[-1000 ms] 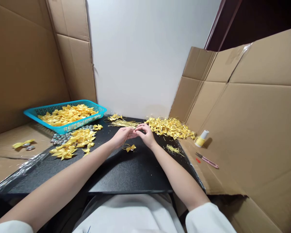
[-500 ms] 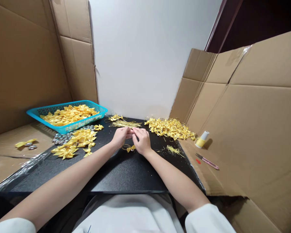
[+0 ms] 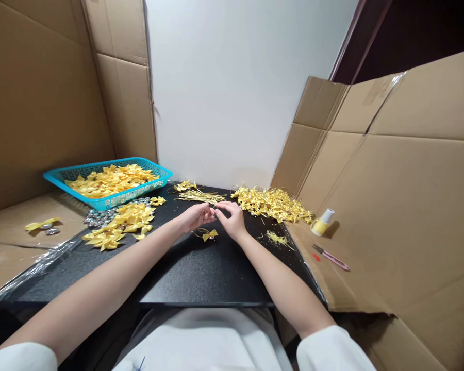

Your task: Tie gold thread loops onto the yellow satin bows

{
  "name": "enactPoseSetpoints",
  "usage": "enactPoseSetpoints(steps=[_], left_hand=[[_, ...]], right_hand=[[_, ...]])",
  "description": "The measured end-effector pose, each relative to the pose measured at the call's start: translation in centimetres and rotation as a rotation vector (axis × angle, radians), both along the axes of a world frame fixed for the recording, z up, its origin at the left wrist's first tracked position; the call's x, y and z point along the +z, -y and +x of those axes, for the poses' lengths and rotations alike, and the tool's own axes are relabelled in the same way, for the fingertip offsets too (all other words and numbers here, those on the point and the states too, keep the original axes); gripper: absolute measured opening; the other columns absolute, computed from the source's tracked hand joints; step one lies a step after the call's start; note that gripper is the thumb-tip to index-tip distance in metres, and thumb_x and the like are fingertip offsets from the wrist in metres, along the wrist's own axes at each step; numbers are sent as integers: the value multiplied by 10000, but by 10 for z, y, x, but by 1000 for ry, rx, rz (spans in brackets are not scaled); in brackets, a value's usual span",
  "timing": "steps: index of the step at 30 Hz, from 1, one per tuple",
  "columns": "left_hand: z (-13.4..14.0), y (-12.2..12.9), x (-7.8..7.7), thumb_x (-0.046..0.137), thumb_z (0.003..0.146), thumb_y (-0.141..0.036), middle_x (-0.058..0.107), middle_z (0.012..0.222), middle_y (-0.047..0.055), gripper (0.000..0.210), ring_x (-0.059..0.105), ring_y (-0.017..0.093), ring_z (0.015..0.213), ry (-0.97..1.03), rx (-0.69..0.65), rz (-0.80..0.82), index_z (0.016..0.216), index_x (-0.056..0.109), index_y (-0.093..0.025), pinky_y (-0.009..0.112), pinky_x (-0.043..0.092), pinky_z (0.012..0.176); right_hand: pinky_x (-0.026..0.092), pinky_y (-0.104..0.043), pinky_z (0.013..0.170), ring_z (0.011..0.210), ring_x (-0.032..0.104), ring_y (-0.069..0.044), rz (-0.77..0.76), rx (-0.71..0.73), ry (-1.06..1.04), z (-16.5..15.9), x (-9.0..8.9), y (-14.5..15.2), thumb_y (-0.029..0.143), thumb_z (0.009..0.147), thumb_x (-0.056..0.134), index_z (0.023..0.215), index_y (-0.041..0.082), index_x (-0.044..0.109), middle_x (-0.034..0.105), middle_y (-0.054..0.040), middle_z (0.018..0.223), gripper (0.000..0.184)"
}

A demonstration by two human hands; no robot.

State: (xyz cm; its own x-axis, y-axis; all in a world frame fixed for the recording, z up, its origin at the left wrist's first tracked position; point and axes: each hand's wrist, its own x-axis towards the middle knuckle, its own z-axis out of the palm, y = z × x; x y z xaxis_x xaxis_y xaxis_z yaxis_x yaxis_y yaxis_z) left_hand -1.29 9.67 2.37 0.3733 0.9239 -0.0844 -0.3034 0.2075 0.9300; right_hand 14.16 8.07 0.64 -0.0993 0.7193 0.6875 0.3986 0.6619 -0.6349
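Head view: past the yellow bow (image 3: 209, 235), left hand (image 3: 197, 216) and right hand (image 3: 232, 220) meet, fingers narrow, can't tell on what; gentle pinches should help.

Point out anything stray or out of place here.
A yellow ribbon piece and silver pieces lie on the left cardboard, apart from the main pile. A loose thread tangle litters the table at right.

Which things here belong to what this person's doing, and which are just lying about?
Likely part of the job:
looped bow near the left hand and right hand
gold strands just beyond
yellow bows in the blue basket
silver pieces beside it
thread spool
pink snips, lying aside

Probably just lying about:
tangled yellow thread
red scrap
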Motion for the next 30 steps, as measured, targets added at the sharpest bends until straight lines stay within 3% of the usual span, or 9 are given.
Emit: enactPoseSetpoints(steps=[6, 11, 21, 24, 27, 30], left_hand=[[-6, -2, 0, 536, 557, -133, 567, 554, 22, 150, 553, 129, 601, -20, -110, 67, 437, 462, -182, 278, 532, 756], [-6, 0, -3, 550, 588, -178, 589, 578, 30, 59, 583, 163, 625, -94, -174, 100, 529, 548, -179, 318, 520, 801], [-1, 2, -5, 522, 632, -235, 625, 598, 46, 129, 645, 201, 719, -91, -228, 120, 530, 575, -176, 364, 482, 894], [0, 3, -4, 522, 661, -291, 684, 689, 80, 193, 655, 228, 791, -139, -219, 242, 605, 654, -161, 369, 466, 915], [0, 9, 0, 547, 713, -358, 721, 778, 90, 257, 642, 267, 907, -302, -123, 516, 621, 702, -175, 366, 439, 953], [-1, 14, 1, 579, 735, -361, 740, 961, 55, 226, 605, 286, 1050, -466, -46, 755, 703, 751, -218, 353, 388, 1020]], right_hand=[[459, -332, 829, 809, 594, -172, -161, 201, -127, 3, 1, -3, 322, 692, 718, 837, 226, 727, 703, -34, 919, 175], [413, -337, 845, 840, 596, -164, -315, 266, -124, 7, 5, -4, 334, 628, 760, 809, 220, 720, 694, -4, 882, 218], [469, -275, 697, 719, 575, -132, -389, 402, -343, 3, 0, -8, 388, 567, 794, 675, 196, 699, 644, -1, 782, 240], [460, -261, 624, 629, 541, -112, -425, 446, -442, 2, 3, -6, 397, 562, 796, 676, 194, 695, 626, 10, 701, 253], [458, -272, 598, 556, 514, -98, -469, 466, -515, 4, 7, -7, 395, 550, 804, 666, 185, 686, 627, 14, 656, 267], [481, -283, 658, 626, 578, -120, -485, 407, -614, 9, 10, -12, 367, 519, 817, 678, 182, 691, 667, 0, 703, 275]])
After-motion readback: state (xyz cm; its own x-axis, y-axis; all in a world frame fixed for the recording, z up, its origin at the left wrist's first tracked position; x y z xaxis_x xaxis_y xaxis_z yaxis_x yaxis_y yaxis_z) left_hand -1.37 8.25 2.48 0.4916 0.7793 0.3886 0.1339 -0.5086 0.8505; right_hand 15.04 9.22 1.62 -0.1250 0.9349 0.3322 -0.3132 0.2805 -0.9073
